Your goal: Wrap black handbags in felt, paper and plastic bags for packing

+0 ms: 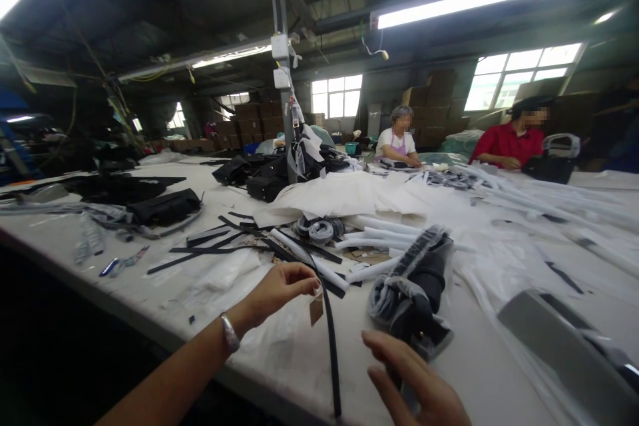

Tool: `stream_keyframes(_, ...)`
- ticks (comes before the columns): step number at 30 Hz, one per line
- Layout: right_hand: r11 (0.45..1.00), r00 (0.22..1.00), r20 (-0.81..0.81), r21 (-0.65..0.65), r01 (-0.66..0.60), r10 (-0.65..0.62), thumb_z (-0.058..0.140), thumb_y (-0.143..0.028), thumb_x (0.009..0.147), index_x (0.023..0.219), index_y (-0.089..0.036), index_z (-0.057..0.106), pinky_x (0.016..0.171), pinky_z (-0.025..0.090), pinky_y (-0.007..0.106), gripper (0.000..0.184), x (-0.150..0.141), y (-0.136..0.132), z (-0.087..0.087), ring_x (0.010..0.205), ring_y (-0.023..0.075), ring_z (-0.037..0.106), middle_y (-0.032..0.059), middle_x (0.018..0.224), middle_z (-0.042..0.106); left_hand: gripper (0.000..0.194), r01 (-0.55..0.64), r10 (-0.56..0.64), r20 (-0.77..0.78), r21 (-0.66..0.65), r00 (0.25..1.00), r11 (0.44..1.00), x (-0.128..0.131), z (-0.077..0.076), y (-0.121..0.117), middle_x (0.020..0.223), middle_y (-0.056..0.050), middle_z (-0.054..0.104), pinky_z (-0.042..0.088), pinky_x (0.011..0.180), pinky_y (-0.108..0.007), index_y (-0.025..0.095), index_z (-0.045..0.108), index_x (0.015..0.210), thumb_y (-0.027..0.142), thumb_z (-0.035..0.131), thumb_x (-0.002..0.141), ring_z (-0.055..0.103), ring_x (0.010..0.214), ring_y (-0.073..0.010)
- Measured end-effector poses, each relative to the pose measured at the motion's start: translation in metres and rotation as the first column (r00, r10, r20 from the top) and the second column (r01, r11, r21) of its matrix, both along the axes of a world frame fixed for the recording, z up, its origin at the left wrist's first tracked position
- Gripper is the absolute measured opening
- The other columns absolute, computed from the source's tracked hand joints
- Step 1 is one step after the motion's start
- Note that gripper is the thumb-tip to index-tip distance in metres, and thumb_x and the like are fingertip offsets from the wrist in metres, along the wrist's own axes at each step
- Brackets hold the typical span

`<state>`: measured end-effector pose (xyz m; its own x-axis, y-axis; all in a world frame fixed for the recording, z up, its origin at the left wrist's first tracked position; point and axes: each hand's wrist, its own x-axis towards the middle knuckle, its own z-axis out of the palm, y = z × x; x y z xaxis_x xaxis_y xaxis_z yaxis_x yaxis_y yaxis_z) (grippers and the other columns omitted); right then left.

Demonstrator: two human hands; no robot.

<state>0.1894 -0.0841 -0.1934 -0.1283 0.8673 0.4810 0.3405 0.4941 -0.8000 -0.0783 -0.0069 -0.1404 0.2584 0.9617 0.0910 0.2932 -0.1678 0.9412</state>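
Observation:
My left hand (pixel 282 287), with a bracelet on its wrist, pinches a small brown hang tag (pixel 316 309) by its top, above the table. A long black strap (pixel 331 346) runs just right of the tag; I cannot tell whether the fingers touch it. At the lower right, my right hand (pixel 419 379) has its fingers apart and nothing visible in them. Just beyond it lies a black bag (pixel 430 279) with clear plastic wrap and a plastic-wrapped coiled strap (pixel 382 299) against it.
White foam tubes (pixel 377 239) and loose black strips (pixel 210 249) lie beyond my hands. White sheets (pixel 344 196) are heaped behind them. A grey box-like object (pixel 564 346) is at right, a cutter (pixel 108 267) at left. Two people (pixel 397 140) work across the table.

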Motion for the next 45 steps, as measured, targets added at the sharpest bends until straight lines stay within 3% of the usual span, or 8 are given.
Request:
stream_keyframes(6,0.973,0.968,-0.244,-0.204,-0.109,0.057,0.067,-0.049,0.086,0.127,-0.021,0.063,0.098,0.054,0.039,0.05,-0.037,0.021,0.023,0.115,0.0273,0.066,0.0115,0.126,0.068,0.026,0.084,-0.071,0.222,-0.05,0.973,0.995,0.04,0.045,-0.038,0.087,-0.007,0.071,0.051,0.082,-0.031,0.014,0.064,0.088,0.039,0.071,0.086,0.066,0.084,-0.0182)
stream_keyframes(10,0.921,0.918,-0.369,-0.288,-0.262,0.146,0.07,-0.057,0.081,0.115,-0.018,0.066,0.074,0.058,0.031,0.051,-0.037,0.012,0.026,0.081,0.0229,0.072,0.0048,0.083,0.074,0.027,0.163,-0.069,0.453,-0.172,0.889,0.971,0.059,0.046,-0.054,0.079,-0.003,0.07,0.049,0.084,-0.032,0.017,0.06,0.103,0.027,0.074,0.082,0.065,0.079,-0.0162)
stream_keyframes(13,0.924,0.933,-0.341,-0.309,-0.225,0.113,0.07,-0.056,0.081,0.112,-0.018,0.065,0.065,0.055,0.027,0.05,-0.027,0.0,0.025,0.068,0.019,0.069,0.0003,0.071,0.07,0.033,0.244,-0.095,0.5,-0.242,0.861,0.939,0.066,0.042,-0.058,0.077,-0.001,0.065,0.048,0.082,-0.031,0.017,0.06,0.113,0.032,0.068,0.085,0.062,0.077,-0.0152)
stream_keyframes(17,0.984,0.982,-0.19,-0.175,-0.034,0.0,0.068,-0.044,0.084,0.113,-0.024,0.064,0.077,0.056,0.026,0.036,-0.009,-0.01,0.022,0.08,0.0194,0.072,0.0012,0.083,0.074,0.036,0.261,-0.245,0.113,-0.155,0.963,0.953,0.072,0.042,-0.057,0.065,0.005,0.053,0.038,0.058,-0.02,0.016,0.067,0.109,0.044,0.069,0.086,0.049,0.061,-0.0103)
stream_keyframes(23,0.998,0.997,-0.048,-0.047,0.051,-0.053,0.067,-0.044,0.086,0.097,-0.024,0.076,0.08,0.06,0.027,0.025,0.017,-0.013,0.022,0.088,0.0238,0.075,0.0053,0.097,0.079,0.023,0.282,-0.243,-0.354,0.064,0.903,0.957,0.082,0.046,-0.054,0.075,0.0,0.067,0.04,0.06,-0.022,0.019,0.078,0.089,0.041,0.072,0.083,0.057,0.067,-0.0132)
stream_keyframes(31,0.972,0.97,-0.188,-0.205,0.113,-0.153,0.068,-0.049,0.084,0.104,-0.026,0.079,0.087,0.059,0.031,0.032,0.043,-0.015,0.01,0.102,0.027,0.073,0.0035,0.107,0.077,0.025,0.159,-0.164,0.025,0.134,0.986,0.978,0.092,0.064,-0.054,0.079,-0.005,0.073,0.052,0.069,-0.025,0.014,0.075,0.09,0.038,0.068,0.089,0.067,0.069,-0.0165)
stream_keyframes(38,0.954,0.905,-0.402,-0.299,0.011,-0.137,0.072,-0.062,0.076,0.09,-0.021,0.079,0.075,0.061,0.033,0.044,0.037,-0.026,0.008,0.084,0.0281,0.075,0.0068,0.091,0.079,0.022,0.222,-0.202,0.425,0.002,0.882,0.975,0.108,0.064,-0.056,0.082,-0.004,0.073,0.054,0.072,-0.026,0.015,0.069,0.092,0.037,0.07,0.09,0.068,0.07,-0.0142)
stream_keyframes(45,0.956,0.874,-0.422,-0.261,0.137,-0.24,0.064,-0.057,0.084,0.101,-0.021,0.074,0.091,0.057,0.033,0.041,0.047,-0.04,0.013,0.101,0.0269,0.071,0.0078,0.102,0.076,0.022,0.259,-0.236,0.435,0.006,0.869,0.966,0.123,0.062,-0.055,0.083,-0.004,0.074,0.05,0.059,-0.018,0.014,0.069,0.093,0.036,0.071,0.089,0.063,0.057,-0.0071)
